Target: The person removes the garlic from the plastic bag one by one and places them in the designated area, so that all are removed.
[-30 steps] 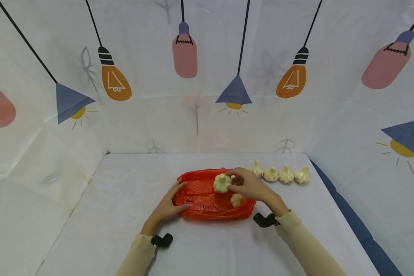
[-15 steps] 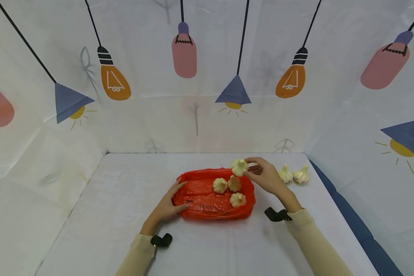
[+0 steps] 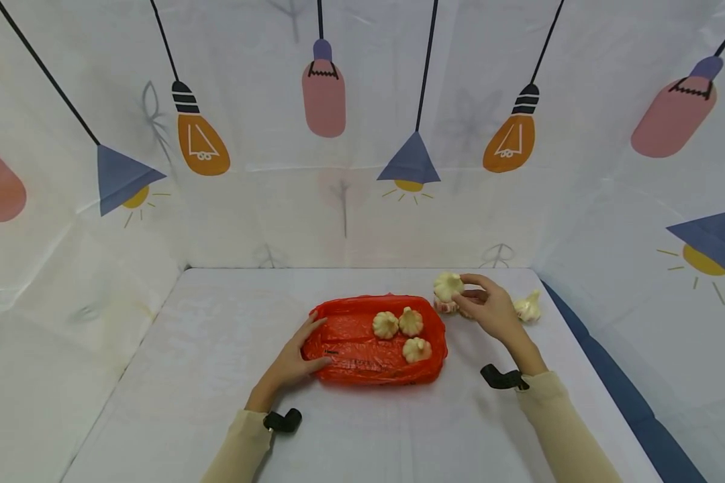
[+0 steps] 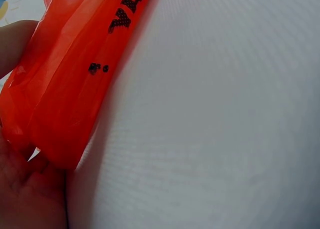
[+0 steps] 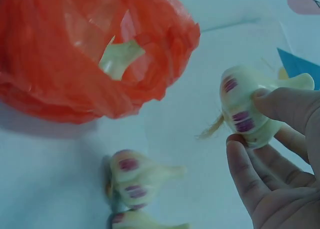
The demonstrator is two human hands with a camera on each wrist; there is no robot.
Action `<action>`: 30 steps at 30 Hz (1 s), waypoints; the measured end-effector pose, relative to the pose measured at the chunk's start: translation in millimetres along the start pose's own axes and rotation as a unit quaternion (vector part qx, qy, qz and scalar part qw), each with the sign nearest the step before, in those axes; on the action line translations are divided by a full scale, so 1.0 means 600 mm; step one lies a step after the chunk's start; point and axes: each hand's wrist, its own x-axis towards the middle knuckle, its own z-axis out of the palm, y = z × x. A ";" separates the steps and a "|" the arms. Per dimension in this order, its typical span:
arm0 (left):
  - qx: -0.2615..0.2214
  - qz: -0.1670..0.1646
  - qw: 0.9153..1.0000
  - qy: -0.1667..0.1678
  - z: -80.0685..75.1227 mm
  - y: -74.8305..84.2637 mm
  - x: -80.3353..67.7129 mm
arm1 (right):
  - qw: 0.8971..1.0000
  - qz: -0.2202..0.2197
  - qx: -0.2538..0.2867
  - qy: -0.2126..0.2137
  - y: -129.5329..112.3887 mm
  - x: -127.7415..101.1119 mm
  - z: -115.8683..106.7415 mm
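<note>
My left hand (image 3: 293, 355) grips the left end of a red plastic bag (image 3: 344, 312), which lies with its rim spread open; in the left wrist view the bag's printed side (image 4: 75, 89) sits between thumb and palm. Three pale garlic bulbs (image 3: 417, 349) show inside its right half. Beyond the bag's far right corner, my right hand (image 3: 492, 307) pinches another garlic bulb (image 5: 250, 104) between thumb and fingertips, raised over the table. Beneath it, two bulbs (image 5: 145, 176) lie close together, partly hidden in the head view.
One more garlic bulb (image 3: 528, 306) lies near the table's right edge, past the right hand. The white-covered table (image 3: 350, 436) meets hanging sheets printed with lamps at the back and sides. A dark blue strip (image 3: 616, 382) runs along the right edge.
My right hand has moved from over the bag to its right, with a garlic bulb in its fingers throughout. Three bulbs now show plainly in the bag. My left hand stays put.
</note>
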 end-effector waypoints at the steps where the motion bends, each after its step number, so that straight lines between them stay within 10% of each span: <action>1: 0.001 -0.001 1.000 -0.001 0.000 0.000 0.000 | 1.000 0.001 -0.001 0.003 0.003 -0.002 -0.001; 30: -0.003 0.004 1.000 -0.008 -0.001 -0.001 0.001 | 0.998 0.044 0.017 0.035 0.115 -0.053 0.049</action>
